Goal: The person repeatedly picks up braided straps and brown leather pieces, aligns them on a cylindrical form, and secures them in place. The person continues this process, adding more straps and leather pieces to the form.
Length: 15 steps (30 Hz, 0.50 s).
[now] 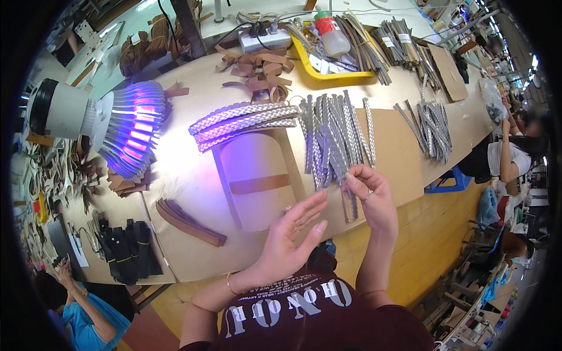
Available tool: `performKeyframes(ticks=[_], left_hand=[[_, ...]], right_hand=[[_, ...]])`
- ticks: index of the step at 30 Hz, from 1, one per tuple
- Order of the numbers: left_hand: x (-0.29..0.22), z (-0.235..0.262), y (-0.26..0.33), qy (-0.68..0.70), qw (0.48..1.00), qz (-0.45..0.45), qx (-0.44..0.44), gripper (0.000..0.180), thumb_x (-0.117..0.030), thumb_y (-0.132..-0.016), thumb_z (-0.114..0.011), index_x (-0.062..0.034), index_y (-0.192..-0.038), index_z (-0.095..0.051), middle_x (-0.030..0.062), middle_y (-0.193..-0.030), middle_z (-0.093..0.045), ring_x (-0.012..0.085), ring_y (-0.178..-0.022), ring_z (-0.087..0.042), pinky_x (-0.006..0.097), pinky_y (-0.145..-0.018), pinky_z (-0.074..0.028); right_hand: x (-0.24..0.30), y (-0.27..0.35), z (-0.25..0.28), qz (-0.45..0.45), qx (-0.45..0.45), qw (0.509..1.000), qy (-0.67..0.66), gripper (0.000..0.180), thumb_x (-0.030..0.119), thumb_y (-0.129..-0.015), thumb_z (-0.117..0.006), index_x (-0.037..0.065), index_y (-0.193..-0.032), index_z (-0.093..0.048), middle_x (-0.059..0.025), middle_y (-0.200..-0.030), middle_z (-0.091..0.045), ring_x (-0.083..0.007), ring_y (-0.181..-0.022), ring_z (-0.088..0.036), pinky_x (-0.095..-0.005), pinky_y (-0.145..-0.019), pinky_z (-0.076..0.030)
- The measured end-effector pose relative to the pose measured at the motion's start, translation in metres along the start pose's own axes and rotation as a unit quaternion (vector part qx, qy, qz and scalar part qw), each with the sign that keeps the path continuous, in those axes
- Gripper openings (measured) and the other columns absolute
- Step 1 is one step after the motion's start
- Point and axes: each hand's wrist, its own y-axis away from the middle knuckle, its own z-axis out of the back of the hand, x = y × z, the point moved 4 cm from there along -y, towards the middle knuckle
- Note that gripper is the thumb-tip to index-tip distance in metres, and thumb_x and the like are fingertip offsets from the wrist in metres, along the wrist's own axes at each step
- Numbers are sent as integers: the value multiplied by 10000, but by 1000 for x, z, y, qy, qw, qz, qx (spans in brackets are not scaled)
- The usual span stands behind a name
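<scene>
My left hand (pixel 293 234) is held flat above the table's near edge, fingers stretched, holding nothing. My right hand (pixel 373 196) has thumb and forefinger pinched together beside the lower ends of a pile of braided grey-and-silver strips (pixel 333 134); whether a strip is between those fingertips is hard to make out. Ahead of my left hand stands a tan rounded form (pixel 252 161) with a brown band (pixel 260 184) around it. Several braided silver strips (pixel 243 123) lie in a curved bundle across its far end.
A finned lamp (pixel 132 128) glows purple at the left. Brown strips (pixel 190 222) lie near the front edge, with black strips (pixel 129 248) further left. Brown scraps (pixel 260 73), a yellow tray (pixel 333 75) with a bottle (pixel 332 35), and a power strip (pixel 264 40) are at the back. Co-workers sit on both sides.
</scene>
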Motion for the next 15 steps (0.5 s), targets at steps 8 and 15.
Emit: performKeyframes(ticks=[8,15], left_hand=[[-45,23,1,46,994,-63,-71,581,-119,-1011,-470,3,-1512,-204,258,-1465,-396,341,-1363,-418,431,-1107,-377],[-44,54,17,92,988,33,-120,560,-80,-1012,-474,12,-1500,-217,249,-1386,-488,297,-1270,-520,402,-1060,-445]], right_hand=[[11,-4,-43,17,-15,998,-57,121,101,-925,-643,40,-900,-541,-110,-844,-677,-175,-713,-693,-311,-648,-595],[25,-17,-64,36,-33,995,-82,142,80,-925,-634,49,-879,-503,-121,-829,-675,-230,-674,-709,-357,-636,-615]])
